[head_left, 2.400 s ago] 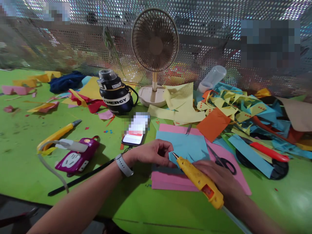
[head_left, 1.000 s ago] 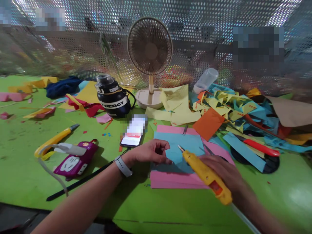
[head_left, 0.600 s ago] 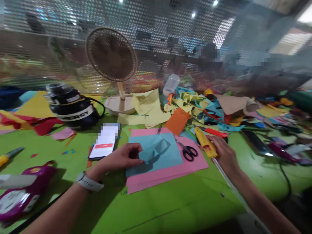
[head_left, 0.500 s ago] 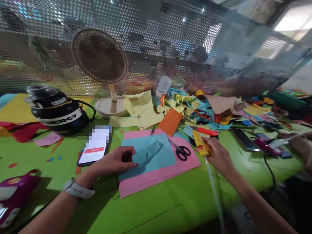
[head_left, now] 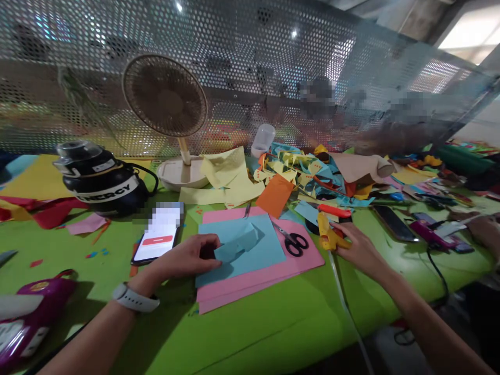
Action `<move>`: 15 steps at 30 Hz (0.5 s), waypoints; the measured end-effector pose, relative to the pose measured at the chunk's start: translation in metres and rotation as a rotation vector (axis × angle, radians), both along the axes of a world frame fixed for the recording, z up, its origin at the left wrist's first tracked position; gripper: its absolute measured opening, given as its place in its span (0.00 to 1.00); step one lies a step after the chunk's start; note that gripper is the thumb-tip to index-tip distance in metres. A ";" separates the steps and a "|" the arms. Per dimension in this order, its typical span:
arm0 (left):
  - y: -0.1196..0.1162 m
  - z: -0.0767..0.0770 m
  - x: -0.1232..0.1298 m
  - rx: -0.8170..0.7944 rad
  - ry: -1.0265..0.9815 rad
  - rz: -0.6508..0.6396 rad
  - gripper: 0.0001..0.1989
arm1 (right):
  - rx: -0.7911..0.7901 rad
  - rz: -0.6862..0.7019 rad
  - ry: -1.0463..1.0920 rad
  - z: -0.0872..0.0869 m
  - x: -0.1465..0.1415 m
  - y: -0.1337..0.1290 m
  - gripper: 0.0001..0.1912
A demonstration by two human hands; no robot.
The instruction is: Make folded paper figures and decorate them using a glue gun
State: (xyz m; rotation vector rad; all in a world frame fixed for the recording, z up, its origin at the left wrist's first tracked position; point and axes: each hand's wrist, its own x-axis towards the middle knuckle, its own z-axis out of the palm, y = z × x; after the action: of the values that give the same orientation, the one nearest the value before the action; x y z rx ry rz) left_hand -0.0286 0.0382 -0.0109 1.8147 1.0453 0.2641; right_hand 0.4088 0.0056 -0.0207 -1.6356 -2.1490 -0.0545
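In the head view, my left hand pinches a small folded piece of blue paper between thumb and fingers. It is held over a blue sheet, which lies on pink sheets. My right hand is closed around the handle of a yellow hot glue gun, whose cord trails down over the table edge. Between the glue gun and the blue sheet, black-handled scissors rest on the pink paper. Part of my left fingers is hidden behind the hand.
A phone with a lit screen lies beside my left wrist. Behind stand a black jug and a fan. Paper scraps pile up at the back. A dark phone and power strips lie right; another person's hand is at the edge.
The glue gun has turned in my right hand, so more of its handle shows. My left hand keeps its pinch on the folded blue paper. The whole view has shifted slightly.
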 end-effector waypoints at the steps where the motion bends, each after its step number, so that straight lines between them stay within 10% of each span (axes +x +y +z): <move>1: 0.000 -0.001 0.000 0.000 -0.003 -0.001 0.14 | 0.001 0.010 0.000 0.000 -0.001 -0.002 0.24; 7: 0.000 -0.001 0.000 -0.021 0.002 0.003 0.15 | 0.007 0.048 0.011 0.003 -0.001 -0.015 0.24; 15: 0.001 -0.005 0.000 0.006 0.012 -0.023 0.14 | 0.040 -0.246 0.376 0.003 0.030 0.000 0.24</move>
State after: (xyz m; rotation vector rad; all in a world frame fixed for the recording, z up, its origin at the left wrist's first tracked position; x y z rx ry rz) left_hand -0.0290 0.0394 -0.0154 1.8342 1.0322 0.2428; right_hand 0.4390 0.0055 -0.0178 -1.7211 -1.6534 0.1254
